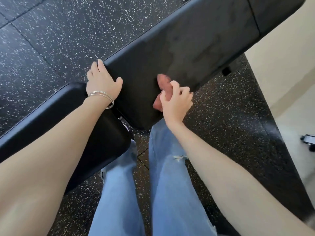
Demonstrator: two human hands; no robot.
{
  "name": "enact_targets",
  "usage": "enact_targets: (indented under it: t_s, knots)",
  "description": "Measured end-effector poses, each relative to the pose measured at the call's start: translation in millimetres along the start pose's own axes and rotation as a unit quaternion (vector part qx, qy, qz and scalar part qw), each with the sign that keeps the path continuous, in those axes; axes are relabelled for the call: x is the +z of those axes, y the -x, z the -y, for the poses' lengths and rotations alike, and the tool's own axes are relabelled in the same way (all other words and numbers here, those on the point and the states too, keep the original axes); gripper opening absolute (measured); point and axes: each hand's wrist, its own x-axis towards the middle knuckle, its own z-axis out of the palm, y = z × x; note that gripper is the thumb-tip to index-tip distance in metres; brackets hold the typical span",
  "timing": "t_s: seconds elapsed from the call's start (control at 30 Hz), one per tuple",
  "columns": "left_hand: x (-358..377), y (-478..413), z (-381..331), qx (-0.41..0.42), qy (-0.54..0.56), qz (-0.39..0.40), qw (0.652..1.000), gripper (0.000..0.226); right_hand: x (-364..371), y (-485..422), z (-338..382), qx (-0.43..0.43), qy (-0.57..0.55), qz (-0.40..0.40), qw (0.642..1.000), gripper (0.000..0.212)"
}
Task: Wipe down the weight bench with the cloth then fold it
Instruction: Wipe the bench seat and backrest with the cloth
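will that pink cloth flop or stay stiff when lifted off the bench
Probably floppy: the cloth bunches into soft folds in the right hand. Likely light, since curled fingers alone hold it on the weight bench.

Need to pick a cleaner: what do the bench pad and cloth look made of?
The bench pad: probably black vinyl or faux leather, smooth, dull sheen, damp streaks. The cloth: soft pinkish fabric, bunched in the right hand; weave too blurred.
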Motion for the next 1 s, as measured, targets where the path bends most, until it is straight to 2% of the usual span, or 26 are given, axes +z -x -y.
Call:
enact_targets:
  t_s: [0.07, 0.13, 0.23, 0.3, 0.37, 0.4, 0.47, 0.5, 0.53, 0.57, 0.6, 0.67, 0.73, 0.8, 0.9, 0.97, 1.0]
  knots:
    - [2, -3, -6, -0.016, 0.007, -0.008, 1.000, 0.079, 1, 33, -5, -0.127, 0.020, 0.047, 0.991, 0.032]
    - [5, -5, -13, -0.030, 0.010, -0.014, 0.999, 0.079, -5, 29, -21, -0.250, 0.038, 0.085, 0.964, 0.033]
    - [8, -8, -18, -0.050, 0.018, -0.025, 0.998, 0.078, -16, -23, -50, -0.461, 0.087, 0.067, 0.881, 0.033]
    - [10, -10, -21, -0.056, 0.007, -0.032, 0.998, 0.076, -24, -71, -67, -0.521, 0.115, 0.043, 0.844, 0.033]
    - [14, -10, -28, -0.060, -0.006, -0.043, 0.997, 0.075, -30, -115, -79, -0.488, 0.131, 0.018, 0.863, 0.032]
    - [15, -10, -34, -0.062, -0.012, -0.049, 0.997, 0.075, -32, -133, -81, -0.430, 0.138, 0.014, 0.892, 0.031]
    - [18, -11, -48, -0.069, -0.021, -0.050, 0.996, 0.074, -31, -159, -74, -0.228, 0.132, 0.008, 0.965, 0.031]
    - [19, -12, -53, -0.072, -0.022, -0.048, 0.996, 0.075, -29, -167, -65, -0.109, 0.101, -0.002, 0.989, 0.033]
    - [20, -13, -57, -0.076, -0.020, -0.045, 0.996, 0.075, -27, -169, -54, -0.004, 0.061, -0.014, 0.998, 0.034]
    - [20, -15, -60, -0.081, -0.017, -0.042, 0.996, 0.075, -24, -165, -40, 0.052, 0.031, -0.023, 0.998, 0.035]
    - [19, -17, -62, -0.086, -0.016, -0.041, 0.995, 0.074, -21, -156, -28, 0.050, 0.024, -0.026, 0.998, 0.034]
    - [16, -19, -61, -0.088, -0.019, -0.038, 0.995, 0.072, -14, -122, -11, -0.052, 0.036, -0.002, 0.998, 0.031]
    - [13, -19, -59, -0.085, -0.015, -0.034, 0.996, 0.068, -9, -84, -2, -0.189, 0.062, 0.062, 0.978, 0.032]
    - [11, -18, -56, -0.081, -0.009, -0.036, 0.996, 0.065, -10, -58, -4, -0.327, 0.085, 0.118, 0.934, 0.033]
    - [11, -17, -54, -0.076, -0.016, -0.037, 0.996, 0.063, -17, -76, -17, -0.522, 0.094, 0.119, 0.839, 0.034]
    - [15, -16, -55, -0.076, -0.026, -0.038, 0.996, 0.066, -20, -111, -27, -0.602, 0.096, 0.097, 0.787, 0.033]
    - [17, -16, -56, -0.077, -0.029, -0.039, 0.996, 0.068, -23, -131, -31, -0.602, 0.098, 0.087, 0.788, 0.032]
